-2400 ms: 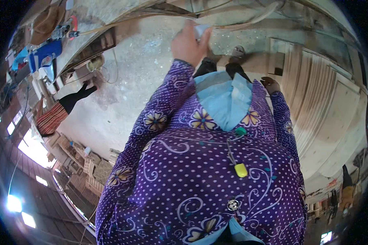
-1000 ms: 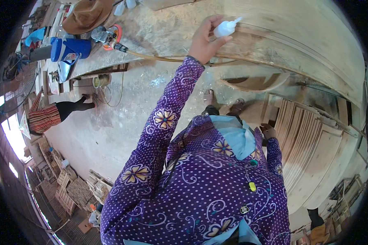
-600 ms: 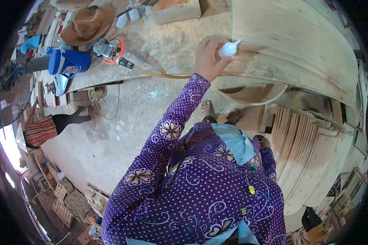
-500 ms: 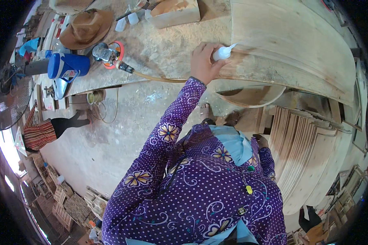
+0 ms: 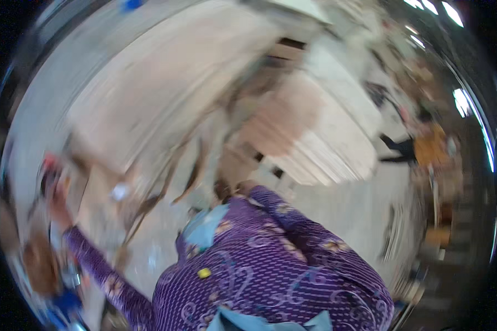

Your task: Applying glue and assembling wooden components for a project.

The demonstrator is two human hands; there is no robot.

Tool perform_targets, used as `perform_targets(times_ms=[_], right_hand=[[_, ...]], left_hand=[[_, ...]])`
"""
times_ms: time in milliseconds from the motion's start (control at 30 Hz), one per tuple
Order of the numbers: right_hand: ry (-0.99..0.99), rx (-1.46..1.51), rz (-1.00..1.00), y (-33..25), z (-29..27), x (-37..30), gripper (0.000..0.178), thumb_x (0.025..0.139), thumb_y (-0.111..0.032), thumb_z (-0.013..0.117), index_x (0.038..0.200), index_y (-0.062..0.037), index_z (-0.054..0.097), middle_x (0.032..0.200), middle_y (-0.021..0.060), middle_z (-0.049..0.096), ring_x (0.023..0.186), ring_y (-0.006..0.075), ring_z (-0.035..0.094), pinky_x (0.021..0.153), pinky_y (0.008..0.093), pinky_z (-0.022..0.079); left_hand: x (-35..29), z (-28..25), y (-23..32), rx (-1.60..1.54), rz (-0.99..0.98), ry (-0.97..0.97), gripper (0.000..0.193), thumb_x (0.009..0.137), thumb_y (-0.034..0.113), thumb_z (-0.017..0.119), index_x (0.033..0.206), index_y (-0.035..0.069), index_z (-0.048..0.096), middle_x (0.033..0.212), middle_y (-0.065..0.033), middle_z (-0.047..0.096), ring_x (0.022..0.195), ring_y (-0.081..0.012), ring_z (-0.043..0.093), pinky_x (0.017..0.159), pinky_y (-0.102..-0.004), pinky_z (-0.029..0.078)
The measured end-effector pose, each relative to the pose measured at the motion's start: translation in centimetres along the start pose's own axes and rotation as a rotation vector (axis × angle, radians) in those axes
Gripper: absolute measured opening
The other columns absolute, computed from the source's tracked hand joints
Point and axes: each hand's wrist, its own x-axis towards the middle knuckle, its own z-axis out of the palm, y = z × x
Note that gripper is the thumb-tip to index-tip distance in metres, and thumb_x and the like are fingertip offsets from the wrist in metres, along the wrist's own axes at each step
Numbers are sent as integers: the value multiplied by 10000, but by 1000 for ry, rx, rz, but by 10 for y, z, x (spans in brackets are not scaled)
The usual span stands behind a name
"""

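Note:
My left hand [image 5: 58, 203] reaches far out to the left, over the workbench. It is at a small red-and-dark object [image 5: 49, 172], too blurred to name. The hand's fingers are smeared, and whether they grip it cannot be made out. A white squeeze bottle [image 5: 120, 191] is on the bench to the right of that hand, apart from it. My right hand [image 5: 245, 187] is in front of my body, near the stack of thin wooden panels [image 5: 287, 118]. Its fingers are too blurred to read.
A large pale wooden sheet [image 5: 171, 71] covers much of the bench. The brown hat [image 5: 38, 265] and the blue jug [image 5: 66, 303] are at the lower left. A person in a yellow-orange top [image 5: 429, 146] is at the far right.
My view has swung round to the right, so the bench now lies to the upper left. My left hand has let go of the white bottle and reached out to the red-and-dark object.

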Motion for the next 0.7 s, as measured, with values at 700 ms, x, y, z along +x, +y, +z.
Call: perform_targets(times_ms=[700], right_hand=[[3,241,223,88,54,-58,463,700,-276,693,1157,-216,652,1113,126,662,1053,330,608,918,430,467]], left_hand=[[77,78,-109,257,258,-30,291,852,284,609,994,37,661,880,-153,676,777,-333,631,703,-424,506]])
